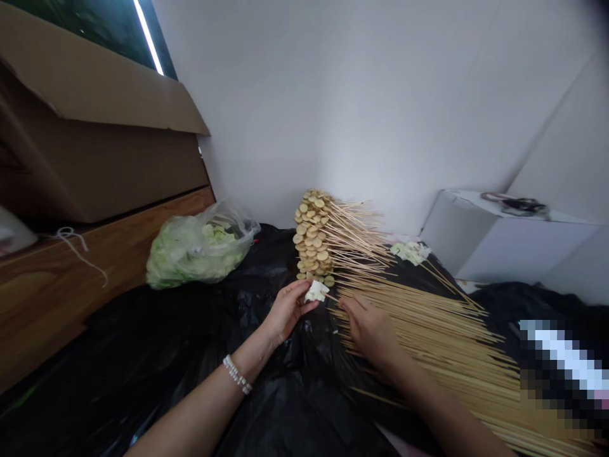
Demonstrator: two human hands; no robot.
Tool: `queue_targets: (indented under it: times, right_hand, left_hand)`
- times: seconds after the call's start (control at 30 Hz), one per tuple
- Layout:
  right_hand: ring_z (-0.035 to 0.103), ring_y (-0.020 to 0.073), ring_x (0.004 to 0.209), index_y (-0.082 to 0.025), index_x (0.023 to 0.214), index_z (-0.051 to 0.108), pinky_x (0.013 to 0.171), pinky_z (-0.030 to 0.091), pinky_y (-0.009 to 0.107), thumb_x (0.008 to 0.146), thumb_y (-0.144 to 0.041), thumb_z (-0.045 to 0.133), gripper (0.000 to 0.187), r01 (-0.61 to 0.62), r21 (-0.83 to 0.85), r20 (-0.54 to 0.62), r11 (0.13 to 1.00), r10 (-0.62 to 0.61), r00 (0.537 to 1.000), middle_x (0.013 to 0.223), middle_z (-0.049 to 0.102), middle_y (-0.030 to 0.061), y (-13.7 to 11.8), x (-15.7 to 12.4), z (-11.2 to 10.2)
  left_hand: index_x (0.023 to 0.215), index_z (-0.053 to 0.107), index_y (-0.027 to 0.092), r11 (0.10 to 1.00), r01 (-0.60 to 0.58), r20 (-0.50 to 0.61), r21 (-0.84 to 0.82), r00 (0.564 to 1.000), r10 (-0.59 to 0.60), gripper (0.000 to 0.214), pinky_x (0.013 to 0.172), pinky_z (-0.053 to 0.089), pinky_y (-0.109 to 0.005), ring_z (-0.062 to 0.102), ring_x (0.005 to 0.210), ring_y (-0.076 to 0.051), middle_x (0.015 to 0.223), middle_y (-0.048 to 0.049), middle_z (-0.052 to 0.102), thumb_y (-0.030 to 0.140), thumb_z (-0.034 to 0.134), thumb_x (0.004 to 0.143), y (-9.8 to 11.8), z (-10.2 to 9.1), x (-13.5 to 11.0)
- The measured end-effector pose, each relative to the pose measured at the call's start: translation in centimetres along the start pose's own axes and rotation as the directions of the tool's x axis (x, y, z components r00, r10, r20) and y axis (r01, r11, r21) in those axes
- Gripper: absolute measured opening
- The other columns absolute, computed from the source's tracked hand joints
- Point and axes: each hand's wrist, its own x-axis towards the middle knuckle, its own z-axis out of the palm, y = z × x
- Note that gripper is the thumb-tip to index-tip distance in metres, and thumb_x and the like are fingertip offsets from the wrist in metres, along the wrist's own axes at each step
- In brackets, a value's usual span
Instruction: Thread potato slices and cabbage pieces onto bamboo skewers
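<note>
My left hand (287, 309), with a bead bracelet on its wrist, pinches a small folded pale leaf piece (316, 291) between thumb and fingers. My right hand (368, 327) is closed on a bamboo skewer whose tip meets that leaf piece. Under my right hand lies a wide heap of bare bamboo skewers (442, 336) on black plastic sheeting (181, 355). Just beyond my hands is a pile of finished skewers loaded with round tan slices (314, 235).
A clear plastic bag of green leaves (195, 251) sits at the left on the sheeting. A few leaf skewers (412, 252) lie at the back right. A wooden ledge (95, 266) carries a cardboard box (95, 139). A white box (499, 241) stands at the right.
</note>
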Motion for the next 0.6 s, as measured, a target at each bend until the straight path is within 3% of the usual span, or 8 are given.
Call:
queue_targets:
  times: [0.23,0.6]
  right_hand:
    - [0.058,0.0168,0.085,-0.017,0.098,0.063,0.077,0.044,0.026,0.093,-0.011,0.038,0.026,0.012,0.021,-0.02,1.0,-0.012,1.0,0.088,0.061,0.0063,0.09,-0.04,0.13]
    - [0.058,0.0155,0.08,-0.017,0.096,0.063,0.072,0.043,0.024,0.09,-0.007,0.037,0.028,0.067,-0.006,-0.028,0.998,-0.067,0.997,0.085,0.061,0.0061,0.08,-0.16,0.18]
  left_hand:
    - [0.089,0.073,0.013,1.0,0.016,0.002,0.026,1.0,-0.016,0.028,0.072,0.053,-0.023,0.064,0.076,-0.011,0.089,-0.0063,0.071,0.018,0.082,0.062,0.09,0.12,-0.21]
    - [0.083,0.074,0.012,0.994,0.101,0.036,0.044,0.994,-0.102,0.022,0.07,0.053,-0.022,0.065,0.075,-0.013,0.09,-0.0093,0.073,0.011,0.08,0.062,0.36,-0.18,-0.05]
